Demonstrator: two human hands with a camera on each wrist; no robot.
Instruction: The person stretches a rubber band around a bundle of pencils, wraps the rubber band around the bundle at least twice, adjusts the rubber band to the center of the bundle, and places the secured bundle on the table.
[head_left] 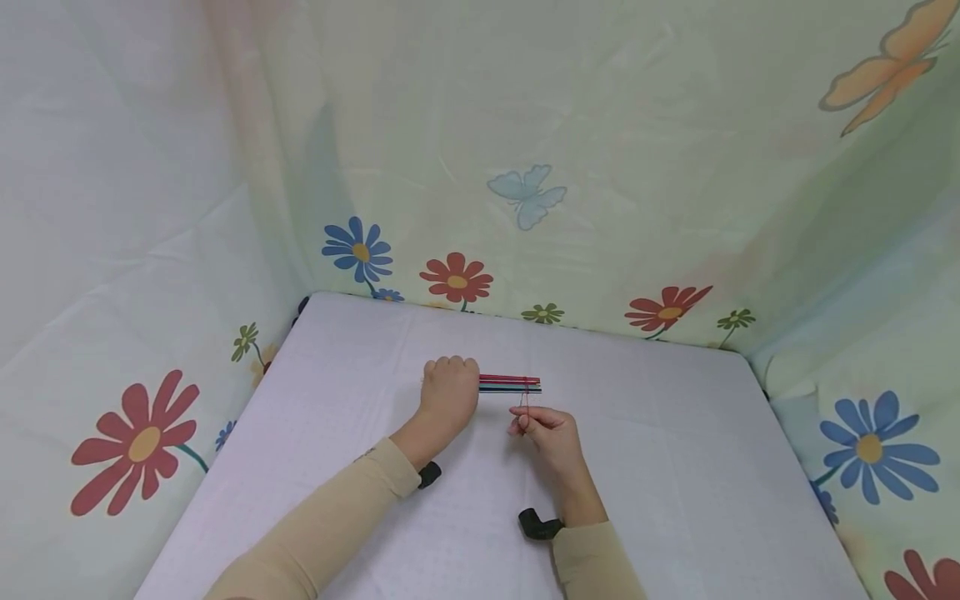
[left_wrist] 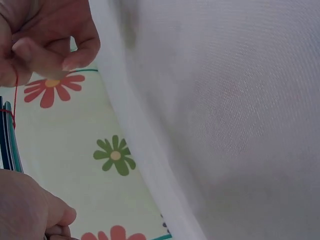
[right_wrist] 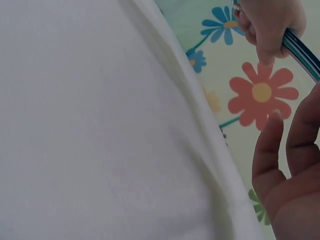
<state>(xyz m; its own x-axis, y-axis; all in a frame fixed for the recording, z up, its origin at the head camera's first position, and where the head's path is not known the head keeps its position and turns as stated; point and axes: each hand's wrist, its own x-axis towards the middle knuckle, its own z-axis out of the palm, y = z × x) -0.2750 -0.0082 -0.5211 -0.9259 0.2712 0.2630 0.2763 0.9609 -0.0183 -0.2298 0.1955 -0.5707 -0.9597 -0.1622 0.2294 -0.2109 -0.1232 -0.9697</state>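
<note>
My left hand (head_left: 450, 393) grips a bundle of thin sticks (head_left: 512, 384) coloured red, teal and dark blue. Their right ends stick out past the fist, pointing to the right. Round that end runs a red thread (head_left: 527, 402), its strand hanging down to my right hand (head_left: 555, 439), where thumb and fingertips pinch it. The left wrist view shows the thread (left_wrist: 16, 95) stretched between those fingers and the sticks (left_wrist: 11, 145). In the right wrist view the sticks (right_wrist: 304, 56) come out of the left fist (right_wrist: 275, 25) on a slant; the right fingertips are partly cut off.
A white cloth covers the table (head_left: 675, 467). Behind it and at both sides hangs a curtain (head_left: 420, 125) printed with flowers and butterflies. Black wrist bands (head_left: 538, 525) show at the sleeves.
</note>
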